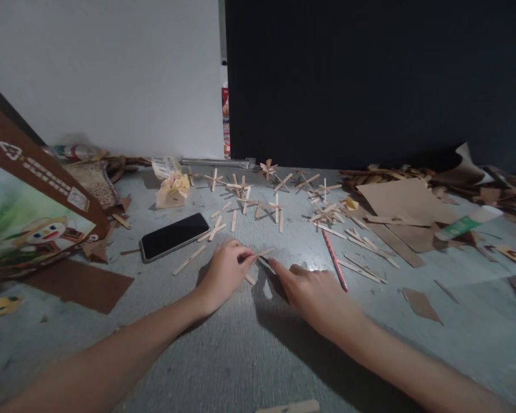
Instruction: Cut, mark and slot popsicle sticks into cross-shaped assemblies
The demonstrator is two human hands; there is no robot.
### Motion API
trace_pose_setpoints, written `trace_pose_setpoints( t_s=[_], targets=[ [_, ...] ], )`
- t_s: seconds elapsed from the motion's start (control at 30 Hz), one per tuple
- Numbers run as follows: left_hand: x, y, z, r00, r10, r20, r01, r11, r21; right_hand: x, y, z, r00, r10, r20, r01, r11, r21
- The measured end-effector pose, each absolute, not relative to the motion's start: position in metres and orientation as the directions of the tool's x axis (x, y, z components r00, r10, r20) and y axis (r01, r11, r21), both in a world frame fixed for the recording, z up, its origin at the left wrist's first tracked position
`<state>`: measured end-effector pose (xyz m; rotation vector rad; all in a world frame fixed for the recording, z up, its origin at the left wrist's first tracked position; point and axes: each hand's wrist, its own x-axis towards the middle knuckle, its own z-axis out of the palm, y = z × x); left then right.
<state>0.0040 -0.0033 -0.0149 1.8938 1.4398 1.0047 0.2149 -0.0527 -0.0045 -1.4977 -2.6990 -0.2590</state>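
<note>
Pale wood shows at our left fingertips: our left hand (227,267) pinches a small stick (265,252) between thumb and forefinger, over the middle of the grey table (189,361). Our right hand (316,292) faces it, index finger extended close to the stick and the other fingers curled; a thin dark sliver (264,260) shows by that fingertip, but the view is too poor for us to tell whether we grip it. Another stick (250,279) lies partly hidden beside our left hand. Beyond our hands we have many crossed sticks (277,209), some propped upright. A phone (174,236) lies face up to the left, near a printed brown carton (38,223). To the right, a red pencil (334,261) lies near loose sticks (361,269), with cardboard pieces (406,201) and a green-and-white tube (468,222) farther over.
</note>
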Motion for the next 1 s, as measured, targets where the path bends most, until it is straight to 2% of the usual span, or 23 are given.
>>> trace_pose_setpoints(
  t_s=[0.3,0.53,1.0],
  targets=[
    [0.0039,-0.0026,-0.0165,0.119,0.968,0.221,0.484,-0.251,0.838,0.2112,-0.0556,-0.0040,-0.514,0.856,0.064,0.848,0.496,0.186],
    [0.0035,-0.0036,-0.0160,0.125,0.969,0.212,0.532,-0.246,0.810,0.2082,-0.0588,-0.0065,-0.515,0.854,0.076,0.846,0.491,0.208],
    [0.0011,-0.0017,-0.0215,0.151,0.964,0.220,0.537,-0.267,0.800,0.2054,-0.0581,-0.0041,-0.494,0.869,-0.001,0.851,0.484,0.201]
  ],
)
